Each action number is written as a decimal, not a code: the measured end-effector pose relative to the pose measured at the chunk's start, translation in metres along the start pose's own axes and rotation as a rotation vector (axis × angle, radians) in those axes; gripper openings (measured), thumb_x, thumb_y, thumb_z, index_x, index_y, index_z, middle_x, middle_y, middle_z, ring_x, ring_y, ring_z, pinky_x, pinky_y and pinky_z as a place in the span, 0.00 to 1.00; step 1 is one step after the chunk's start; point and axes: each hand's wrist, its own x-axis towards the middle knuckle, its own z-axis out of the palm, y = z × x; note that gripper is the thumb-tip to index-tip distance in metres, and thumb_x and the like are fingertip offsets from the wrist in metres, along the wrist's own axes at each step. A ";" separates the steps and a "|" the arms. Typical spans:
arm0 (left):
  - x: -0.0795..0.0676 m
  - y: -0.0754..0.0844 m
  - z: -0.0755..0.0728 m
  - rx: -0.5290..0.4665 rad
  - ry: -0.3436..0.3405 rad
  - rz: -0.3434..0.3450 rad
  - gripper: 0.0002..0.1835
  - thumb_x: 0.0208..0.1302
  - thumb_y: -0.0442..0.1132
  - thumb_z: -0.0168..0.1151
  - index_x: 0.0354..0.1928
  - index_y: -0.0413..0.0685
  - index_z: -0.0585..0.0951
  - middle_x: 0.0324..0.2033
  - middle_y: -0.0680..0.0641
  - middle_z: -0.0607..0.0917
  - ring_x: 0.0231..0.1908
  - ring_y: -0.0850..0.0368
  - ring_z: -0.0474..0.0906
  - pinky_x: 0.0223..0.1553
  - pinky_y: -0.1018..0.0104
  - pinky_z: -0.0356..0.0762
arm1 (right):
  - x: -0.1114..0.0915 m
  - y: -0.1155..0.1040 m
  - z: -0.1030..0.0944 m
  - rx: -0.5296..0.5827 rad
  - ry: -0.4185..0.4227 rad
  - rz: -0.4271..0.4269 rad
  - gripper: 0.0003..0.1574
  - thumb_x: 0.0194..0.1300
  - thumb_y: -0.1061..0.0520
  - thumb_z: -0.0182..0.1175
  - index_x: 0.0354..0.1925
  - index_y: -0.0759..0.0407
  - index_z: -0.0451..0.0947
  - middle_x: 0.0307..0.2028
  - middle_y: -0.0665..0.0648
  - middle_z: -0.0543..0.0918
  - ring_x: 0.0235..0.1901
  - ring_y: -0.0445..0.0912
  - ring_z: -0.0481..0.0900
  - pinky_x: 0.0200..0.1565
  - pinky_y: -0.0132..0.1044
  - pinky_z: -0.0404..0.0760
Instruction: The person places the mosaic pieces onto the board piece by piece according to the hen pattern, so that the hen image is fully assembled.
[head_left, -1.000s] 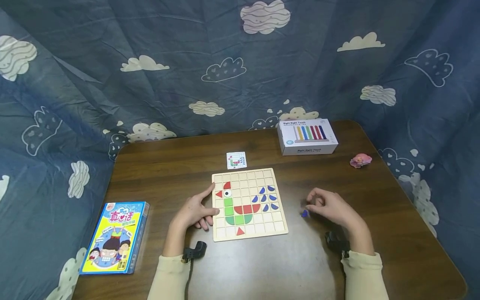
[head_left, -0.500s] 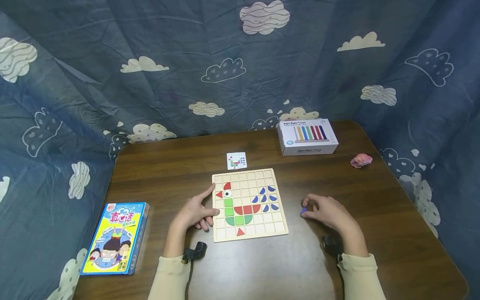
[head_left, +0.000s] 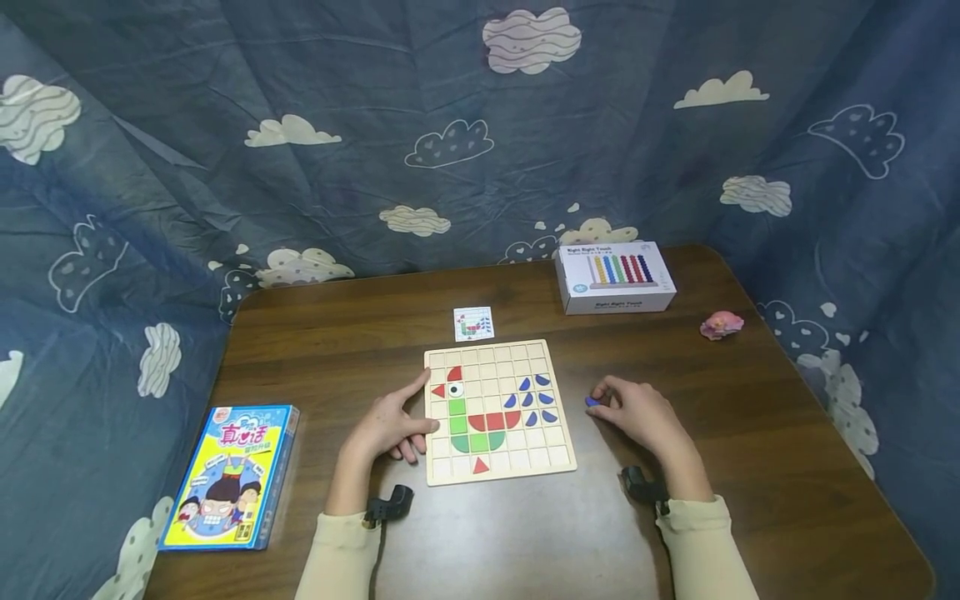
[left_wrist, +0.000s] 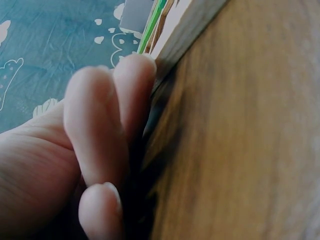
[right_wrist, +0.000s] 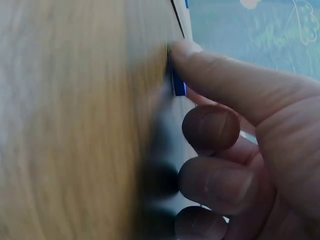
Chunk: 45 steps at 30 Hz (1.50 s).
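A wooden grid board (head_left: 555, 454) lies on the table, bearing red, green and blue flat pieces in a bird shape and a round eye piece (head_left: 455, 389). My left hand (head_left: 386, 427) rests at its left edge, thumb and forefinger spread apart and touching the board; the other fingers are bent below. Right of the board, my right hand (head_left: 640, 412) pinches a small blue piece (head_left: 592, 402) between thumb and forefinger, low over the table. In the right wrist view the thumb partly hides this blue piece (right_wrist: 179, 85), so its full outline is not visible.
Behind the board lies a small pattern card (head_left: 473, 324) with a printed bird. A white box (head_left: 617, 279) stands at the back right, near a pink shell-like object (head_left: 722, 325). At the left is a yellow and blue box (head_left: 228, 477).
My right hand has picked the blue piece off the table and moved left with it, toward the board. The left hand stays at the board's edge.
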 end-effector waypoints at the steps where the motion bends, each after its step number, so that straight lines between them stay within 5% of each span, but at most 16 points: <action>1: 0.000 0.000 0.000 0.000 0.000 0.000 0.52 0.65 0.46 0.77 0.83 0.83 0.56 0.19 0.41 0.88 0.14 0.54 0.84 0.16 0.67 0.78 | 0.000 0.001 0.000 0.008 -0.008 -0.004 0.13 0.70 0.47 0.72 0.45 0.53 0.86 0.25 0.49 0.79 0.26 0.44 0.72 0.30 0.37 0.68; 8: 0.000 -0.002 0.000 0.004 0.004 0.009 0.51 0.65 0.46 0.77 0.83 0.82 0.56 0.19 0.41 0.88 0.14 0.54 0.84 0.16 0.67 0.78 | -0.004 -0.008 0.001 0.093 -0.021 -0.033 0.09 0.71 0.50 0.71 0.43 0.55 0.86 0.23 0.49 0.77 0.24 0.43 0.71 0.27 0.34 0.67; 14: 0.000 -0.002 0.000 -0.007 0.000 0.004 0.51 0.65 0.46 0.77 0.83 0.82 0.57 0.19 0.41 0.88 0.14 0.53 0.84 0.16 0.68 0.78 | -0.016 -0.028 0.011 0.253 -0.128 -0.110 0.08 0.67 0.54 0.73 0.39 0.56 0.85 0.22 0.48 0.75 0.24 0.41 0.70 0.27 0.31 0.67; 25: -0.001 0.000 0.000 -0.006 0.001 0.014 0.51 0.65 0.46 0.77 0.83 0.81 0.57 0.19 0.41 0.88 0.14 0.53 0.84 0.17 0.68 0.78 | -0.025 -0.048 0.024 0.128 -0.102 -0.130 0.08 0.65 0.52 0.74 0.35 0.51 0.84 0.20 0.45 0.71 0.21 0.38 0.66 0.25 0.30 0.60; 45: 0.000 0.001 0.001 -0.004 0.013 -0.004 0.51 0.67 0.46 0.76 0.83 0.82 0.55 0.19 0.41 0.88 0.14 0.53 0.84 0.16 0.69 0.77 | -0.022 -0.052 0.030 0.092 -0.077 -0.082 0.08 0.66 0.50 0.74 0.37 0.49 0.84 0.20 0.45 0.72 0.21 0.40 0.66 0.26 0.31 0.59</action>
